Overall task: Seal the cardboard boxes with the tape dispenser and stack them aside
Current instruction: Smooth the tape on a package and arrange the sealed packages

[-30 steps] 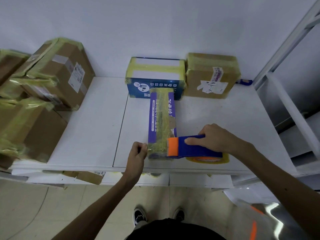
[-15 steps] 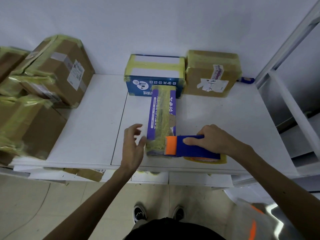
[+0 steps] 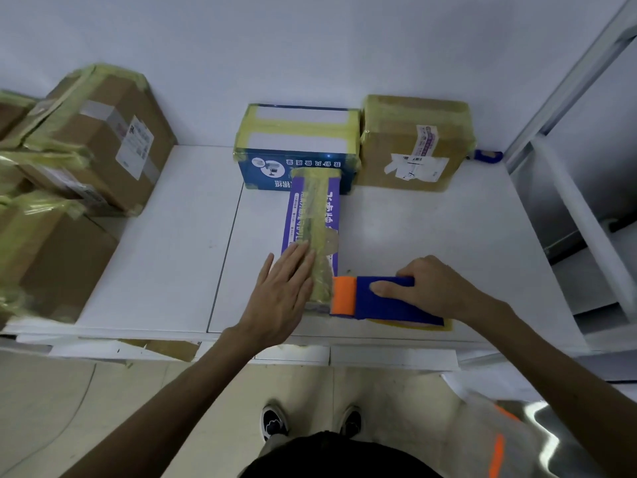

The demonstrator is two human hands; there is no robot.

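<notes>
A: Pale floor tiles at the bottom, so what stands on them?
B: Two dark shoes, toes toward a white table.
A: And the hands?
B: The left hand lies flat, fingers straight and close together, pressing on the near end of a long purple box that has a yellowish tape strip along its top. The right hand is wrapped round the blue body of the tape dispenser, thumb along its side.
A: Where does the dispenser sit?
B: Low over the table near the front edge, its orange end touching the purple box's near right corner. A tape roll peeks out beneath it.
A: Farther back?
B: The purple box runs up to a blue box with a taped top. Just beside that, on the right, is a brown box, and both are against the wall. Off to the left, taped brown boxes are piled up
</notes>
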